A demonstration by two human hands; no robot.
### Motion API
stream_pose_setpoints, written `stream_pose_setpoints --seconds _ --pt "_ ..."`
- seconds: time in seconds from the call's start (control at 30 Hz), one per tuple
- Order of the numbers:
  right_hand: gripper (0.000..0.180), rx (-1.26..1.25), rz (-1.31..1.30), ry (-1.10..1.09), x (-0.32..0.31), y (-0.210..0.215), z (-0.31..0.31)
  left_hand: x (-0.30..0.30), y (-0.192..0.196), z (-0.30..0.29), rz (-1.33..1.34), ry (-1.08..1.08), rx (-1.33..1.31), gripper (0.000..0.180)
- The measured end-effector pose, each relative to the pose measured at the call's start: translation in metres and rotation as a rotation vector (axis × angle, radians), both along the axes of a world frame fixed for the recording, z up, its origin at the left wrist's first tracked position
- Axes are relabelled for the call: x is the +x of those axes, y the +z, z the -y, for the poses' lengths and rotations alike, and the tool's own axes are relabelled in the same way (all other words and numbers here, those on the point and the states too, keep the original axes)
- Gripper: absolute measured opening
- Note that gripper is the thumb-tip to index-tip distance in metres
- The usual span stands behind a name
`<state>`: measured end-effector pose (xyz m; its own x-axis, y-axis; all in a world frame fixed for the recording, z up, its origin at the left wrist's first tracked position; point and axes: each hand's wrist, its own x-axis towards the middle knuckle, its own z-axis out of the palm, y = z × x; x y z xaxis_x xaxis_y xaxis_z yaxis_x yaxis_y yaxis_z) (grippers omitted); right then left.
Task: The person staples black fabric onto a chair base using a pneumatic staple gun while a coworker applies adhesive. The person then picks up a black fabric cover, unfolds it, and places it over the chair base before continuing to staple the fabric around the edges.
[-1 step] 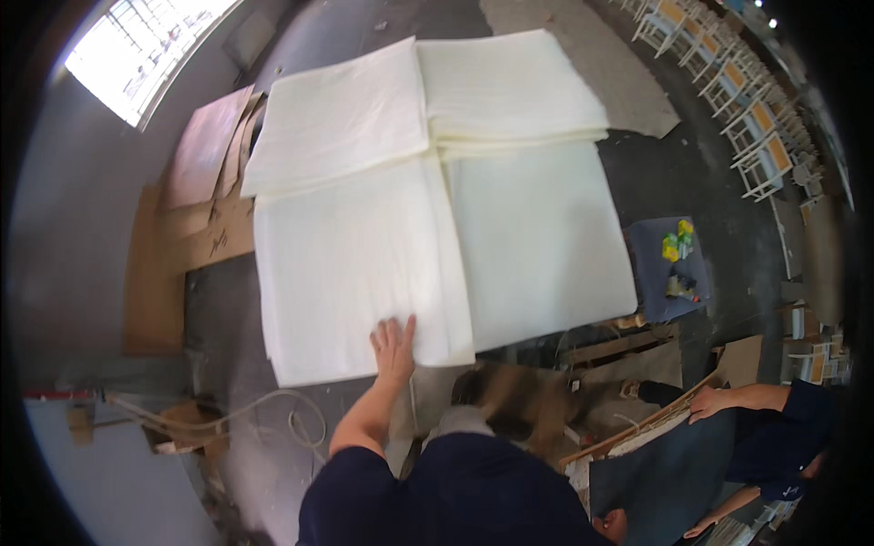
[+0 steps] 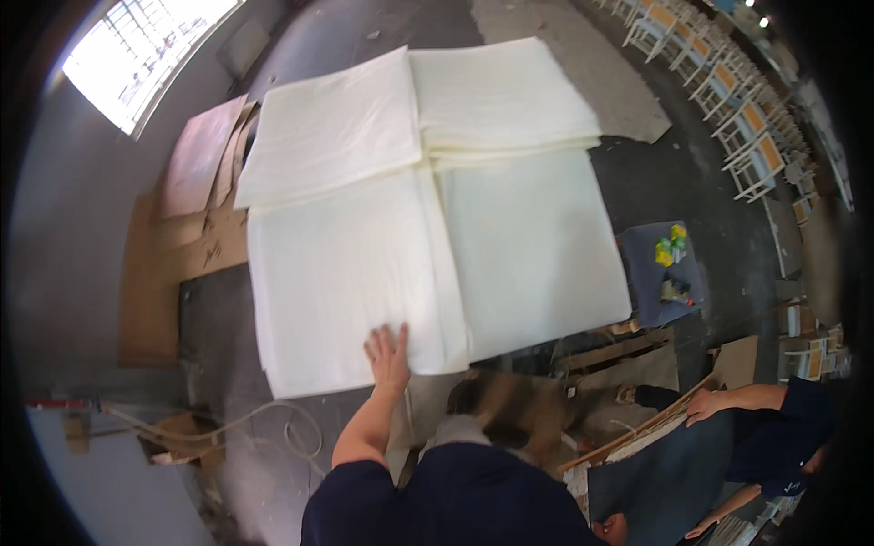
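Observation:
Pale cream-white sheets, soft-looking like foam or wadding, lie in overlapping layers before me. The near left sheet (image 2: 337,282) has my left hand (image 2: 389,355) resting on its near edge, fingers stretched and spread. Beside it lies the near right sheet (image 2: 533,255); two folded-looking layers, the far left one (image 2: 332,127) and the far right one (image 2: 501,96), overlap them. At the lower right, my right hand (image 2: 612,528) is curled at the edge of a dark flat panel (image 2: 669,473). Its fingertips are partly hidden.
A co-worker's hand (image 2: 708,405) grips the panel's wooden-edged far side. To the right, a grey-blue stool-like surface (image 2: 642,273) holds yellow-green items and a tool. Cardboard (image 2: 150,273) leans at left, near a looped hose (image 2: 305,437). White chair frames (image 2: 751,136) line the far right.
The whole view has shifted slightly, so the sheets sit a little lower and further left. My left hand keeps its place on the near left sheet.

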<state>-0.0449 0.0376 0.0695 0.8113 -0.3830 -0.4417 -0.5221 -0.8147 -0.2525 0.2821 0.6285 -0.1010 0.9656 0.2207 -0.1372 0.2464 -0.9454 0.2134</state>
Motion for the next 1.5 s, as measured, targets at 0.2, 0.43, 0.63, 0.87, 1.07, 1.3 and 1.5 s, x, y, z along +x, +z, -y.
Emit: stream_pose_setpoints --seconds 0.2,0.43,0.63,0.87,1.07,1.3,1.5 --pt "0.039 -0.006 0.08 -0.084 0.023 0.023 -0.037 0.038 0.0 -0.008 0.186 -0.034 0.104 0.088" --pt "0.039 0.0 -0.083 -0.15 0.022 0.033 -0.043 0.038 0.012 -0.03 0.133 -0.121 0.185 0.095" --pt "0.043 0.033 -0.057 -0.172 -0.022 0.002 -0.026 0.096 0.17 -0.094 0.352 -0.155 0.097 0.101" --pt "0.031 -0.09 0.359 -0.139 -0.019 -0.03 -0.023 0.197 0.341 -0.132 0.126 -0.208 0.312 0.064" --pt "0.031 -0.074 0.468 -0.271 -0.02 -0.027 -0.038 0.21 0.498 -0.096 0.101 -0.001 -0.286 0.039" --pt "0.034 0.012 0.515 -0.218 -0.026 -0.023 -0.029 0.198 0.483 -0.03 0.132 -0.078 -0.761 0.053" --pt "0.043 0.118 0.452 -0.243 -0.035 -0.019 -0.019 0.203 0.483 0.048 0.214 -0.19 -0.811 0.052"
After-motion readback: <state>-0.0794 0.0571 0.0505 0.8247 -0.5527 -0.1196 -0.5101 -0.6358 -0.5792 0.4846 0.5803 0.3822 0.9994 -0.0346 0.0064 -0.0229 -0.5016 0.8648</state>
